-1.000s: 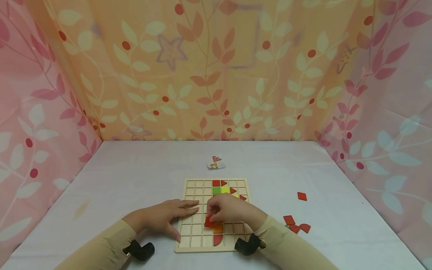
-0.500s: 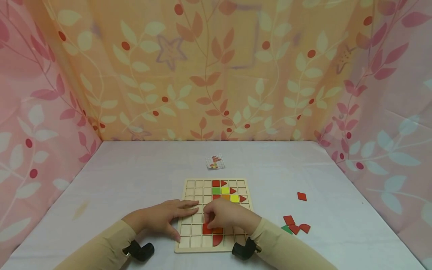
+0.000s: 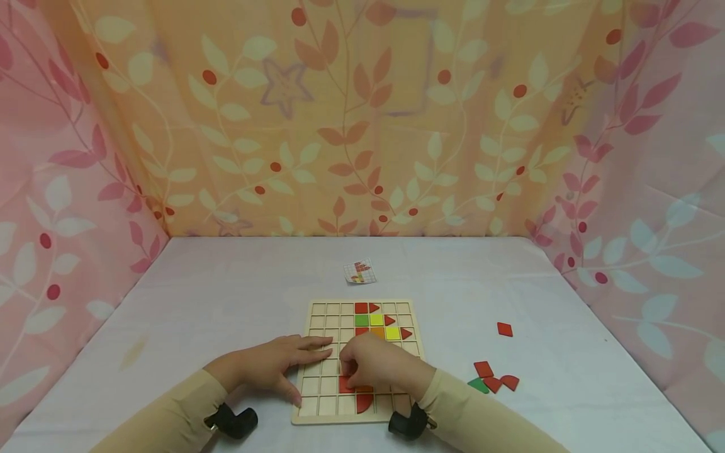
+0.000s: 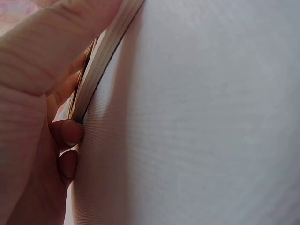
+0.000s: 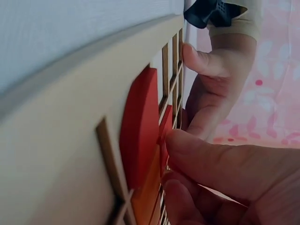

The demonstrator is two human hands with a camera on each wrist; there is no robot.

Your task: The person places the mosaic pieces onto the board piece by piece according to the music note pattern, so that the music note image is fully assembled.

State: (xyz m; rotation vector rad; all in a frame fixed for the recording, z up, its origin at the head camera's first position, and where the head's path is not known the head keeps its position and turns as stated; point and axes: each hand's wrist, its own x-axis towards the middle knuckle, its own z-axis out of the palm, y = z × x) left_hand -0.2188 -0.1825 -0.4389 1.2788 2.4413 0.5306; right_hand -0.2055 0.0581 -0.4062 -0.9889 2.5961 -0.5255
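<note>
A table spread with a white cloth (it bears a faint tan smudge toward the left) carries the light wooden grid board, which lies flat at the near middle; beyond its far edge, and apart from it, lies a small printed card; off to the right lies a lone red tile; nearer, a red four-sided piece, another red piece, a red quarter-round and a green piece cluster loosely, though whether any overlap is hard to tell.

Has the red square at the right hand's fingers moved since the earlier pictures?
Yes: judged against the grid board, the red square has moved slightly left and toward the board's near edge.
</note>
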